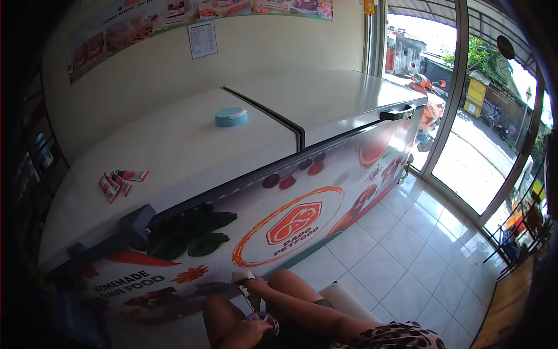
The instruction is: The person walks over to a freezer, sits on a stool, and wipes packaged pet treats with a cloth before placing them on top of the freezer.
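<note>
Low in the view, above my lap, my left hand (247, 335) is closed around a small round purplish object with a shiny rim (264, 319). Its exact kind is too small to tell. My right hand (251, 285) reaches across from the right, its fingers closed on a whitish, crumpled-looking piece (242, 276) just above my knee. Part of that piece seems to hang below the fingers. On the chest freezer lid (168, 139) lie several small red-and-white packets (121, 183) and a light blue round case (231, 116), both apart from my hands.
The freezer's printed front (296, 230) stands directly before my knees, with a dark handle (136, 224) at the left and another handle (398, 113) at the far right. Tiled floor (401, 232) runs to glass doors (459, 99). A red motorbike (429, 104) is outside.
</note>
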`<state>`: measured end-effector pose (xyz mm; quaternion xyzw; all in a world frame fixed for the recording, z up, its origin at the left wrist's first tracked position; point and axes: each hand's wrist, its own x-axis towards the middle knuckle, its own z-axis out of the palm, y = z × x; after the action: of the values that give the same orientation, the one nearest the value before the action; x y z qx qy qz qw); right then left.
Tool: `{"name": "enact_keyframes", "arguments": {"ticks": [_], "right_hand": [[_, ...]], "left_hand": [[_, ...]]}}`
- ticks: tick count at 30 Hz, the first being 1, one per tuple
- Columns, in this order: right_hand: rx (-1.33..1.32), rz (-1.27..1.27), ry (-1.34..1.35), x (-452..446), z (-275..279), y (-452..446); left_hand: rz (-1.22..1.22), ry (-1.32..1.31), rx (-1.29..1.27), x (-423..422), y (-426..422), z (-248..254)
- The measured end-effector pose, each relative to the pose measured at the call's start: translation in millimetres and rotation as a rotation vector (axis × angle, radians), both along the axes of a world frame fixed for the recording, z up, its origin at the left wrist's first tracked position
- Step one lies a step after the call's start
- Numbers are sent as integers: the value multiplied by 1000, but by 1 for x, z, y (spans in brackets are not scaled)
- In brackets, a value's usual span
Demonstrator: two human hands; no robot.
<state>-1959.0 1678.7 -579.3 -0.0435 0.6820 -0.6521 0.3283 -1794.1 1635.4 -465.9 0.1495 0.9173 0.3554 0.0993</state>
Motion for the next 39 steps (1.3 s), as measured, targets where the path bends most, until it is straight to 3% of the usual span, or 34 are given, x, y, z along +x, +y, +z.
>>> {"name": "enact_keyframes", "arguments": {"ticks": [4, 5, 7, 11, 14, 16, 19, 21, 22, 32, 37, 39], "right_hand": [[-4, -6, -16, 0, 2, 2], [-25, -1, 10, 0, 1, 3], [-44, 5, 33, 2, -4, 0], [31, 44, 160, 7, -13, 1], [32, 92, 178, 8, -9, 2], [-4, 123, 142, 14, -7, 4], [40, 53, 280, 7, -32, -5], [-16, 77, 197, 9, -40, -7], [-61, 108, 102, 9, -32, -4], [-78, 95, 140, 18, -27, 3], [-168, 99, 88, 16, -39, 2], [-51, 104, 95, 15, -37, 4]], "left_hand": [[-143, 80, 59, -9, -3, -39], [-147, 83, 61, -14, 2, -27], [-355, -352, -581, -27, 17, 12], [-309, -348, -516, -25, 19, 23], [-225, -128, -420, -17, 10, 19], [42, -46, -439, -12, 12, 33], [13, -144, -500, -11, 15, 18], [48, -66, -580, -9, 18, 4], [82, -43, -535, -9, 20, -3], [192, 105, -303, 9, 18, 5], [209, 57, -220, 20, 16, 27], [213, 14, -154, 23, 8, 28]]}}
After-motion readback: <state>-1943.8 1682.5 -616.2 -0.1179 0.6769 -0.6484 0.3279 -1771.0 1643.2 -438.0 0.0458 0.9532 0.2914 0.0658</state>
